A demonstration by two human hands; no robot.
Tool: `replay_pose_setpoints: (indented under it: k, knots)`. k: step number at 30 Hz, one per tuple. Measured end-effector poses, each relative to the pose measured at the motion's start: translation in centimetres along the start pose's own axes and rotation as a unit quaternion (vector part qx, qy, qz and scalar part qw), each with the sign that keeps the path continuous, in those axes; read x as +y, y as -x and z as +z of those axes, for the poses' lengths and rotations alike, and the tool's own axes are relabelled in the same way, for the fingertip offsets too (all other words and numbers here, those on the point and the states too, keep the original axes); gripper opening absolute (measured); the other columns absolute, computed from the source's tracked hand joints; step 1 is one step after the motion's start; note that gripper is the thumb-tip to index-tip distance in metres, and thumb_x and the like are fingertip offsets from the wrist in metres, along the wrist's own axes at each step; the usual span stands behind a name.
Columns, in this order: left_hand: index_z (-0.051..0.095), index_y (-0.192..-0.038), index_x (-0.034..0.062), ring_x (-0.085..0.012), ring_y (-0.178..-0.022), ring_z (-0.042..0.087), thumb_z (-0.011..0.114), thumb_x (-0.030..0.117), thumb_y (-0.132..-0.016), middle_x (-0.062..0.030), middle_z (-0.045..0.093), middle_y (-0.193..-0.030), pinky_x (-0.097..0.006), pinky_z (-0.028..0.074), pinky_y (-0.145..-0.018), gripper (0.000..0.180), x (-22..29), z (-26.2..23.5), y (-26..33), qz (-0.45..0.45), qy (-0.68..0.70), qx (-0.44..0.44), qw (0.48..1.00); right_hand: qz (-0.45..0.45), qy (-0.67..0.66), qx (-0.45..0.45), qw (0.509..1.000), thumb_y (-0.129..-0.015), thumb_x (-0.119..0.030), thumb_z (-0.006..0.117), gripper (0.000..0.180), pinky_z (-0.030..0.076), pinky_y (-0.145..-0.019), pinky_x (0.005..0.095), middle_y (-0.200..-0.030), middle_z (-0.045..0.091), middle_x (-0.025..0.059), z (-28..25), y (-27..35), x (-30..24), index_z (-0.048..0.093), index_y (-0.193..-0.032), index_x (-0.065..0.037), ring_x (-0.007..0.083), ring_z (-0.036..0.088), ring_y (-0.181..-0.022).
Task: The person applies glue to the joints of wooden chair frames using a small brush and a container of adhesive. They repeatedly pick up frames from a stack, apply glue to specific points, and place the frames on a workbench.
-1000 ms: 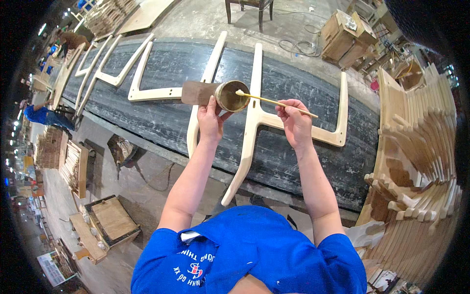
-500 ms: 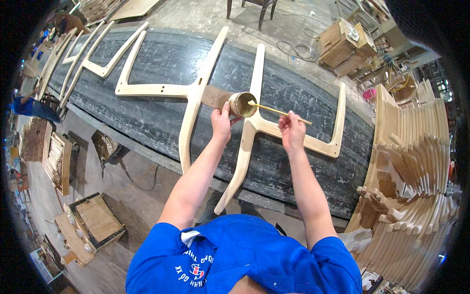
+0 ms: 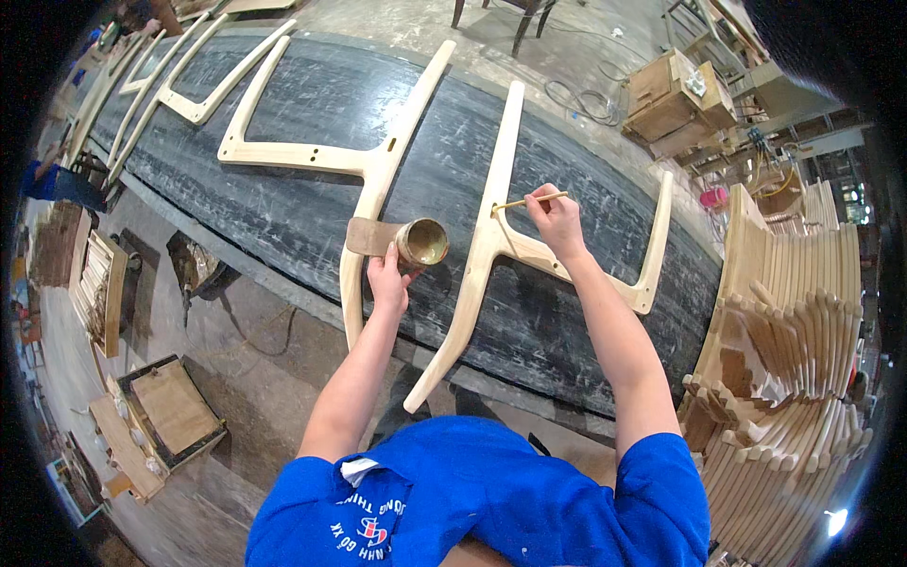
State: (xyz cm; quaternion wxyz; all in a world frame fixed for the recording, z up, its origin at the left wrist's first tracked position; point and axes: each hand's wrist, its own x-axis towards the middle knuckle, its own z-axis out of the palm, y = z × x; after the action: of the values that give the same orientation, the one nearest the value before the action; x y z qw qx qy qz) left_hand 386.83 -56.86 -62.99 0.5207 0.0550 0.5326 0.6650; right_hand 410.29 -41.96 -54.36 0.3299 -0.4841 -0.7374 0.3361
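My left hand [image 3: 387, 282] is closed round a small round pot [image 3: 422, 243] with a pale, wet-looking substance inside. A brown piece [image 3: 370, 237] juts out left of the pot, over a wooden chair frame; I cannot tell whether it belongs to the pot. My right hand [image 3: 556, 222] pinches a thin wooden stick [image 3: 531, 200]. The stick's left end meets the nearer right chair frame [image 3: 484, 244], at the joint where its crosspiece branches off. Another pale chair frame [image 3: 376, 184], with small dark holes, lies just left of the pot.
The frames lie on a long dark worktable [image 3: 605, 203]. More chair frames [image 3: 203, 99] line its far left. Stacked curved wooden parts [image 3: 794, 331] stand right of the table. A wooden box [image 3: 175, 411] sits at lower left, a wooden cabinet [image 3: 666, 94] beyond the table.
The stick has left the pot, its tip moving to the right frame's joint. My left hand has drawn the pot left and nearer. The view has shifted slightly.
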Motion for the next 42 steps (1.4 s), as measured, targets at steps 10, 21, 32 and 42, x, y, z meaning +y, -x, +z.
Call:
replay_pose_setpoints:
  k: [10,21,32,42]
  knots:
    - [0.05,-0.101,0.0058,-0.0156,-0.084,0.058,0.046,0.023,-0.094,-0.0047,0.056,-0.094,-0.037,0.056,-0.064,0.02,0.7,-1.6,1.7,0.01,0.016,0.035,0.999,-0.044,0.1,-0.119,0.987,-0.084,-0.014,0.054,0.014,0.045,-0.058,0.0397,-0.068,0.056,0.017,1.7,-1.5,-0.2,0.051,-0.077,-0.003,0.0346,0.057,-0.065]
    - [0.05,-0.104,0.006,-0.017,-0.086,0.06,0.046,0.024,-0.094,-0.0057,0.059,-0.097,-0.039,0.055,-0.065,0.021,0.9,-1.1,2.2,0.03,0.038,0.018,0.999,-0.064,0.112,-0.139,0.982,-0.084,-0.019,0.056,0.019,0.046,-0.06,0.0415,-0.066,0.055,0.0173,2.5,-2.6,-0.4,0.049,-0.077,-0.003,0.0355,0.058,-0.069]
    - [0.054,-0.107,0.006,-0.01,-0.086,0.057,0.049,0.025,-0.093,-0.0021,0.057,-0.1,-0.027,0.054,-0.066,0.024,2.0,4.0,2.3,0.135,-0.106,-0.025,0.985,-0.186,-0.013,-0.142,0.972,-0.084,-0.011,0.057,0.009,0.049,-0.066,0.0327,-0.076,0.06,0.0098,-4.1,0.3,-2.3,0.054,-0.086,-0.003,0.023,0.061,-0.073]
    - [0.054,-0.109,0.0036,-0.0106,-0.085,0.056,0.05,0.014,-0.093,-0.0035,0.058,-0.1,-0.027,0.053,-0.069,0.02,5.4,14.2,11.7,0.312,-0.102,-0.144,0.934,-0.107,-0.338,0.026,0.935,-0.089,-0.009,0.054,0.008,0.047,-0.074,0.0255,-0.087,0.062,0.0073,-11.3,11.1,-5.3,0.055,-0.09,-0.002,0.0109,0.058,-0.082]
